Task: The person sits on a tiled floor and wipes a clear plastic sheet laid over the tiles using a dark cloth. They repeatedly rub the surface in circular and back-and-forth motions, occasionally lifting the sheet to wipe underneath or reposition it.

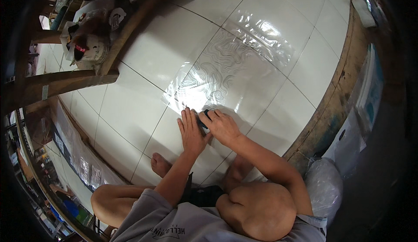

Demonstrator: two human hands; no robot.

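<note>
White tiled floor (126,115) underneath. Clear plastic sheet (224,70) with wavy lines lies flat on it, just beyond left hand (191,133), palm down, fingers straight. Right hand (224,129) closes fingers round dark blue thing (203,120). Step seems to be working sheet's near edge; next move likely calls for steady left hand. Wooden ledge (326,120) right, cluttered wooden frame (65,83) left.

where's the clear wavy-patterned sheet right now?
Head view, upper middle: the clear sheet lies on the white tiled floor, its near end by the left hand and right hand.
</note>
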